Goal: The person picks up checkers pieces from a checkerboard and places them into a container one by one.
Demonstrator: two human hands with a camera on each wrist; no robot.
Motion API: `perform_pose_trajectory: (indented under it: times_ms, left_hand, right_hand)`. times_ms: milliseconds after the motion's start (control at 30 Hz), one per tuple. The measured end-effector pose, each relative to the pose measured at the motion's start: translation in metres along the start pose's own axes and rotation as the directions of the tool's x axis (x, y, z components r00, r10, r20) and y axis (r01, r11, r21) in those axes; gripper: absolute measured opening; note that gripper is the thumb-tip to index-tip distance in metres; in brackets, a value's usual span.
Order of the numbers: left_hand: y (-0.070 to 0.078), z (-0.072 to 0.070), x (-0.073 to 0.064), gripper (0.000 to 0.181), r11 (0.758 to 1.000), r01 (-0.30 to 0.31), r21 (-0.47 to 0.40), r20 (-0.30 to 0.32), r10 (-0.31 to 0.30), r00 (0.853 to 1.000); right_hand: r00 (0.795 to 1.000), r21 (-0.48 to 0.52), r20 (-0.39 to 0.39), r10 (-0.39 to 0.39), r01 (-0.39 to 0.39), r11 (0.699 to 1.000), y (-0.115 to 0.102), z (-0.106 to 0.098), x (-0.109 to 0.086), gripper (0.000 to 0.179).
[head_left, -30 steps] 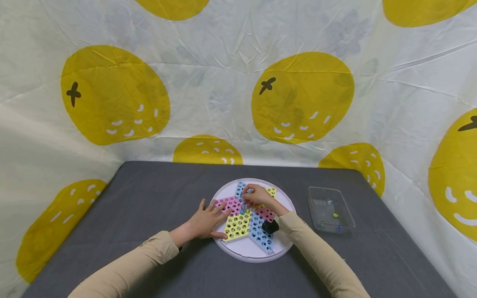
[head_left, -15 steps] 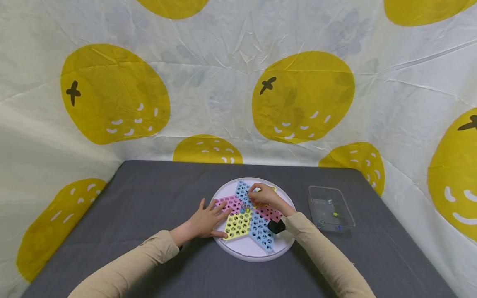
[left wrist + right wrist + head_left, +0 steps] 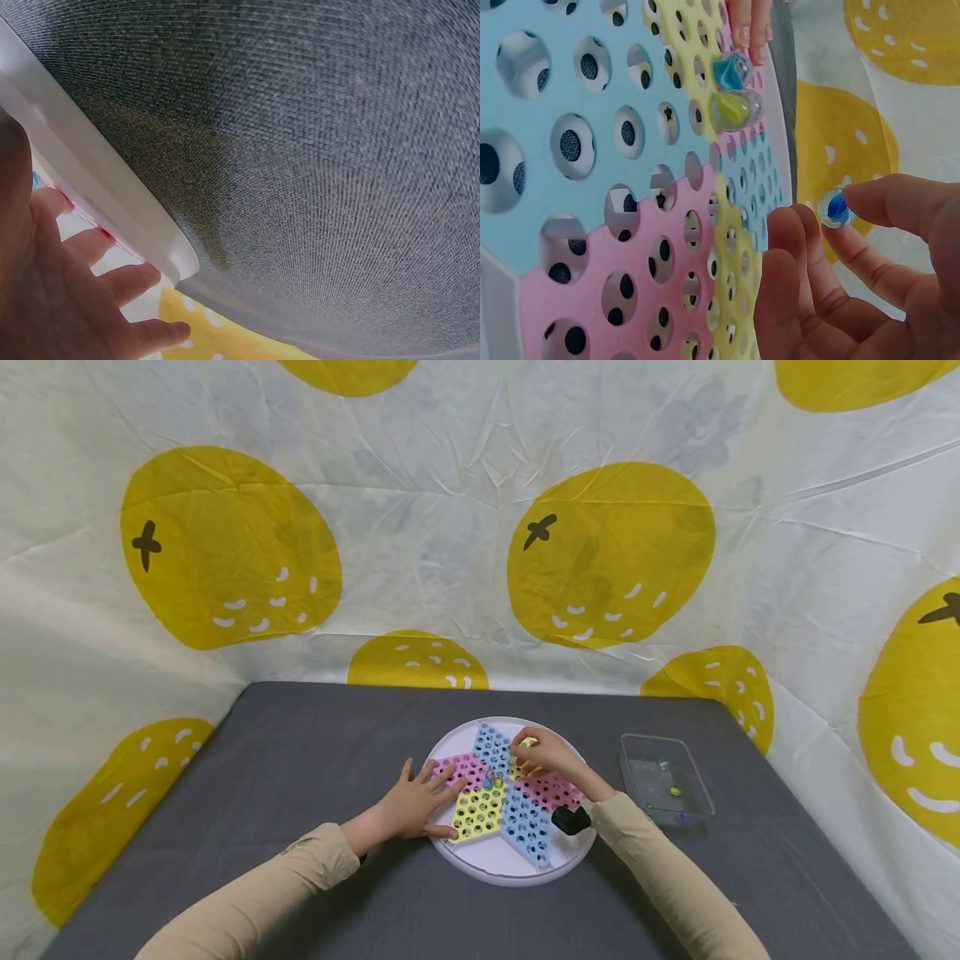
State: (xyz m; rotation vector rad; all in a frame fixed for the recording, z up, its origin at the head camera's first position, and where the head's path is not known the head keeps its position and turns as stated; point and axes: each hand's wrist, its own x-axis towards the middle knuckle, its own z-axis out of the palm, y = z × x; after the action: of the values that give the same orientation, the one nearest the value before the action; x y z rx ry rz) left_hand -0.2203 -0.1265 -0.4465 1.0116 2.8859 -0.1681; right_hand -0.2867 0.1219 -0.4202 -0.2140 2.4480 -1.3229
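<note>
A round white Chinese checkers board [image 3: 491,870] lies on the table, its star coloured in blue, yellow and pink and pierced with holes. My left hand [image 3: 412,806] rests with spread fingers on the board's left edge; the left wrist view shows these fingers [image 3: 129,283] over the white rim. Above the far right part of the star, my right hand [image 3: 553,755] pinches a clear marble with a blue core [image 3: 836,208] between thumb and finger, apart from the board. Near the star's middle sit a light-blue marble [image 3: 731,71] and a yellow marble [image 3: 736,110].
To the board's right stands a clear plastic box [image 3: 651,777] with several marbles in it. A dark grey cloth [image 3: 315,752] covers the table. Behind it hangs a white curtain [image 3: 435,552] printed with yellow fruit.
My right hand has shifted to the right across the board, from near the blue far point towards the yellow one. The left hand has stayed in place.
</note>
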Motion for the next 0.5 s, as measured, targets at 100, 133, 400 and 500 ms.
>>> perform_pose_trajectory:
  times_ms: [100, 133, 400, 500]
  left_hand:
    - [0.0, -0.001, 0.0, 0.078, 1.0, -0.001, -0.006, -0.002, 0.001, 1.0]
    - [0.0, -0.001, 0.0, 0.078, 1.0, -0.001, -0.01, -0.003, 0.001, 1.0]
    - [0.0, -0.001, 0.0, 0.078, 1.0, -0.002, -0.01, -0.009, 0.002, 1.0]
    - [0.0, -0.001, -0.001, 0.078, 1.0, -0.002, -0.007, -0.011, 0.002, 1.0]
  right_hand:
    - [1.0, -0.011, 0.001, -0.012, 0.012, 1.0, -0.002, -0.003, -0.006, 0.019]
    - [1.0, -0.011, -0.001, -0.013, 0.013, 1.0, -0.003, -0.004, -0.008, 0.019]
    - [0.999, -0.064, -0.012, -0.047, 0.047, 0.997, -0.006, -0.014, -0.023, 0.022]
    - [0.998, -0.073, -0.012, -0.055, 0.054, 0.996, -0.003, -0.017, -0.027, 0.023]
